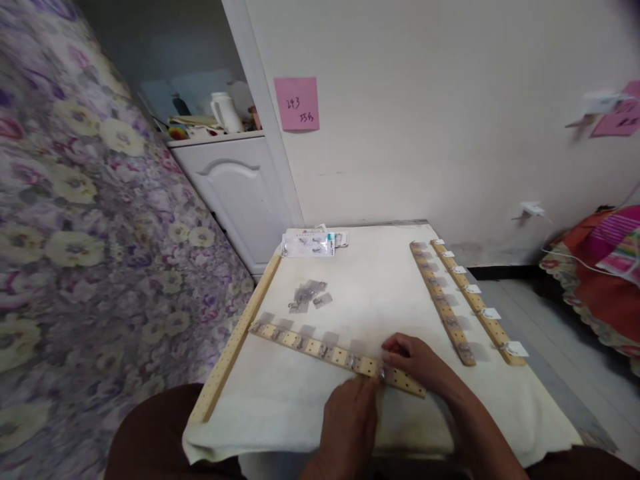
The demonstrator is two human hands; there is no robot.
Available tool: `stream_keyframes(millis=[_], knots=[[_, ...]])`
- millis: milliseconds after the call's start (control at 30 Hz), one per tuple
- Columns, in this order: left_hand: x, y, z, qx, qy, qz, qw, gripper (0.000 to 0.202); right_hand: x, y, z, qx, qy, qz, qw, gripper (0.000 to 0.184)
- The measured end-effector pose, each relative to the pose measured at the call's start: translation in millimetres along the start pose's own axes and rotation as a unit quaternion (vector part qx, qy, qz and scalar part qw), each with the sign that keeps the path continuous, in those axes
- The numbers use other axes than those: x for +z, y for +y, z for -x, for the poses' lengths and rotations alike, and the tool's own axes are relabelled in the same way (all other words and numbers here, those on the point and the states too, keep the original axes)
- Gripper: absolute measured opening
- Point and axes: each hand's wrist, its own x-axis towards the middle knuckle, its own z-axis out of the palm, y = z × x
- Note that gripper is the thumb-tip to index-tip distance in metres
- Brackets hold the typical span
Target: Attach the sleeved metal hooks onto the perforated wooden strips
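Note:
A long wooden strip (320,349) with rows of holes lies across the near part of the cloth-covered table (380,300); several small metal clips with clear bags sit along it. My left hand (350,420) and my right hand (417,363) meet at the strip's right part, fingertips pinching at a small metal piece (381,373) on the wood. Which hand actually holds the piece is hard to tell. A small pile of clear bags with metal parts (309,295) lies behind the strip.
Two more holed strips (443,303) (477,303) with white tags lie at the table's right. Another strip (235,347) runs along the left edge. A packet (309,243) lies at the back. Floral fabric (75,233) hangs left, a white cabinet (235,180) behind, a wall ahead.

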Motion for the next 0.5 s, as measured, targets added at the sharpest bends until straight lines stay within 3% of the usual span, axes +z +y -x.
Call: stream_keyframes(millis=[200, 500], knots=[[2.0, -5.3, 2.8, 0.016, 0.009, 0.047, 0.999, 0.045, 2.7, 2.3, -0.9, 0.007, 0.018, 0.027, 0.999, 0.018], [-3.5, -0.8, -0.9, 0.011, 0.012, 0.018, 1.0, 0.042, 8.5, -4.0, -1.0, 0.055, 0.036, 0.119, 0.991, 0.026]])
